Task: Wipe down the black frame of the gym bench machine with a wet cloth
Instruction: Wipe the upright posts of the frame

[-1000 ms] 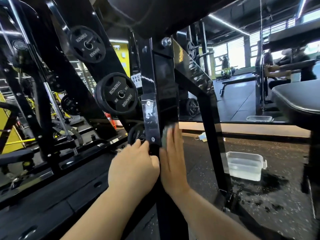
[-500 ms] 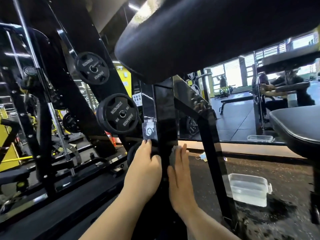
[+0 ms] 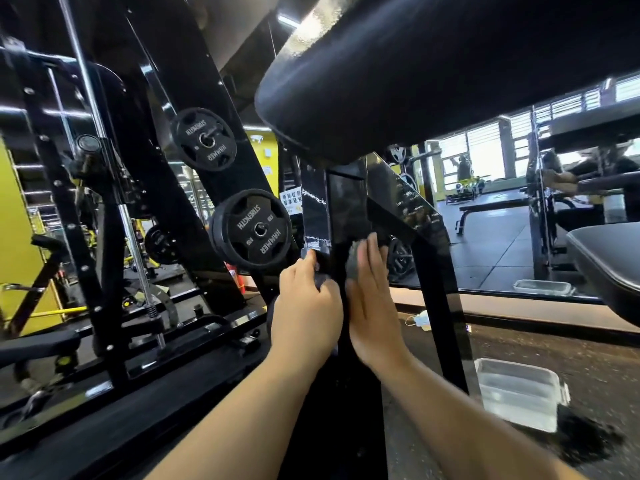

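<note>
Fingers (image 3: 372, 251) straight, we press limp wet cloth (image 3: 354, 263) flat on upright frame post (image 3: 346, 206) | left hand (image 3: 306, 303) curls around post edge

Glossy black frame upright (image 3: 344, 206) with pale, streaky reflections on its left face; matching black angled leg (image 3: 433, 271) carrying speckled highlights. Grey cloth (image 3: 356, 261), dark and blurred, against the upright. Matte black pad (image 3: 433, 64) overhead with a faint pebbled sheen along its upper edge. Black weight plates (image 3: 252, 230) bearing white lettering and a silver centre hub. Yellow wall panels (image 3: 20, 220) behind the black rack at left. Translucent, colourless plastic container (image 3: 519, 396) on dark floor (image 3: 571, 375) flecked with pale specks, a darker patch beside it. Tan strip (image 3: 519, 313) bordering the floor beneath the mirror.
</note>
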The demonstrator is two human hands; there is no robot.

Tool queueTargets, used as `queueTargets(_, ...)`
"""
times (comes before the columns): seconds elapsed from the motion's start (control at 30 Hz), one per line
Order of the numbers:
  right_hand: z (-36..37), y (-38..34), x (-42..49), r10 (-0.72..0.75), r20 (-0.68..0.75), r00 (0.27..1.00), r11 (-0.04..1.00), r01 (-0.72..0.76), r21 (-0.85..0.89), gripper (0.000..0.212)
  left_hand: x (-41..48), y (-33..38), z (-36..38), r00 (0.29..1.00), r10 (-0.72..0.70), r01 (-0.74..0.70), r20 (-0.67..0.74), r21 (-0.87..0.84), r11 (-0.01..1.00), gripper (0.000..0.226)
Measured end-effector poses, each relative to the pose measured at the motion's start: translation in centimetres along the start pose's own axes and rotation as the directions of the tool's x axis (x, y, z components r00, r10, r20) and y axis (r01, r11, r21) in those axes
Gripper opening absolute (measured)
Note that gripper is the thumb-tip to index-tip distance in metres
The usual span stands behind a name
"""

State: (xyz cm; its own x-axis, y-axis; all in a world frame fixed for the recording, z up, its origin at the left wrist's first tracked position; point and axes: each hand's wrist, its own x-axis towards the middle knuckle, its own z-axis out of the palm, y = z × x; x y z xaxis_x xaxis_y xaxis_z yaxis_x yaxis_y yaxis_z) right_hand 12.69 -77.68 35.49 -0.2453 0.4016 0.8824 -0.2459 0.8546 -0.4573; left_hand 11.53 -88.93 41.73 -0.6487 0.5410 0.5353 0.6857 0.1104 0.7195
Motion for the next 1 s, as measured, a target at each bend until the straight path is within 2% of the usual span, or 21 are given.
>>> queueTargets(0.07,-0.6,-1.4,4.7,0.093,0.025,0.995,0.996,-0.093,-0.01,0.056,-0.2,-0.1,0.0,1.0,-0.014,0.014,0.014,0.001,1.0,0.07)
queueTargets(0.17,-1.0,-3.9,10.5,0.176,-0.07,0.982,0.984,-0.178,-0.017,0.056,-0.2,0.2,-0.4,0.998,-0.051,0.052,0.027,-0.023,0.998,0.06)
queueTargets(0.2,-0.7,-4.4,10.6,0.166,-0.112,0.98,0.986,-0.168,-0.012,0.055,-0.1,0.3,-0.6,0.998,-0.052,0.053,0.032,-0.023,0.998,0.06)
queueTargets(0.27,0.4,-4.3,7.8,0.028,-0.128,0.991,0.999,-0.032,-0.034,0.056,0.3,-0.4,-0.6,0.998,-0.026,0.027,0.057,-0.015,1.0,0.067)
queueTargets(0.33,0.8,-2.9,3.6,-0.151,-0.041,0.988,0.982,0.146,-0.121,0.058,0.6,-1.4,-0.5,0.995,-0.025,0.026,0.093,-0.009,1.0,0.071)
queueTargets(0.4,0.1,-1.0,2.0,-0.213,0.064,0.975,0.962,0.221,-0.158,0.057,0.7,-2.0,-0.6,0.991,-0.036,0.044,0.132,-0.056,0.997,0.072)
queueTargets(0.47,-0.7,-1.2,3.4,-0.129,0.078,0.989,0.985,0.137,-0.106,0.054,-0.1,-0.9,-1.1,0.989,-0.049,0.069,0.14,-0.139,0.988,0.063)
queueTargets(0.53,-0.6,-3.0,5.6,0.004,0.029,1.0,1.0,-0.004,-0.006,0.053,-0.9,0.0,-1.6,0.991,-0.078,0.096,0.111,-0.171,0.981,0.053)
queueTargets(0.57,-0.3,-4.0,6.3,0.029,-0.009,1.0,0.999,-0.029,0.019,0.052,-1.1,0.0,-1.6,0.991,-0.095,0.111,0.097,-0.182,0.977,0.05)
queueTargets(0.63,0.6,-4.6,5.9,-0.042,-0.077,0.996,0.999,0.041,-0.017,0.053,-2.0,0.7,-2.0,0.986,-0.135,0.153,0.094,-0.232,0.961,0.042)
queueTargets(0.7,1.3,-3.1,2.6,-0.119,-0.072,0.99,0.992,0.115,-0.055,0.055,-2.9,0.8,-2.3,0.982,-0.174,0.186,0.07,-0.243,0.952,0.033)
queueTargets(0.8,2.3,0.1,-6.5,-0.124,-0.027,0.992,0.992,0.124,-0.008,0.052,-4.8,-0.5,-2.8,0.993,-0.114,0.115,0.035,-0.054,0.992,0.034)
queueTargets(0.87,2.6,0.6,-10.4,0.037,-0.014,0.999,0.996,-0.036,0.076,0.05,-6.1,-1.4,-3.1,0.998,-0.008,-0.002,0.068,0.136,0.991,0.031)
queueTargets(0.9,2.6,0.5,-10.6,0.148,-0.003,0.989,0.982,-0.146,0.117,0.049,-6.5,-2.1,-3.1,0.995,0.035,-0.057,0.096,0.245,0.968,0.037)
queueTargets(0.93,2.5,0.0,-9.6,0.236,0.003,0.972,0.96,-0.234,0.153,0.048,-6.7,-2.6,-3.1,0.992,0.058,-0.094,0.116,0.342,0.935,0.044)
queueTargets(1.0,2.0,-1.5,-6.1,0.319,-0.019,0.947,0.933,-0.311,0.183,0.042,-7.3,-3.1,-2.9,0.985,0.105,-0.158,0.135,0.482,0.862,0.049)
